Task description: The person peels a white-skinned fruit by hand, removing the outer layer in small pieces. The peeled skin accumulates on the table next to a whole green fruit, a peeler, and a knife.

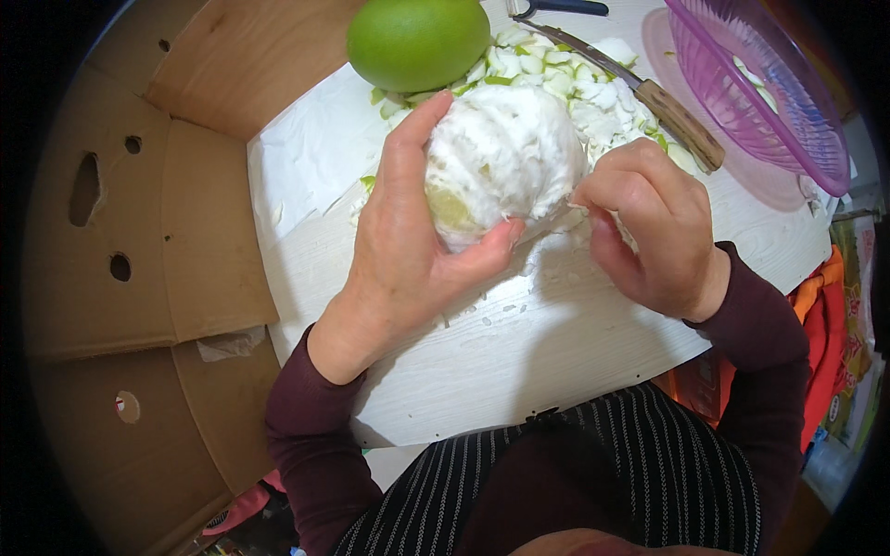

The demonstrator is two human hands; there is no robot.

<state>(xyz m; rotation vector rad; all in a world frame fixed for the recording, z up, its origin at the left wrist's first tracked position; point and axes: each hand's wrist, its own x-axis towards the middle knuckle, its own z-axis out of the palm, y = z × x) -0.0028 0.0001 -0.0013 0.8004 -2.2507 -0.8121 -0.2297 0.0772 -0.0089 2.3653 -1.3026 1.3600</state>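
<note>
My left hand (407, 240) cradles a peeled pomelo (511, 149) over the table, its thumb along the near side and its fingers around the left. White pith covers most of the fruit. A pale yellow-green patch of flesh membrane shows at its lower left. At the fruit's right edge, my right hand (650, 219) pinches a bit of white pith (576, 201) between thumb and forefinger. Just behind lies a heap of white and green peel pieces (612, 108). A whole green pomelo (417, 42) rests beyond my left fingertips.
A wooden-handled knife (681, 125) lies across the peel heap, blade pointing away to the left. Behind it is a dark-handled peeler (567, 7). A purple ribbed plastic bowl (758, 90) stands tilted at right. Cardboard (118, 313) borders the white tabletop (445, 389) on the left.
</note>
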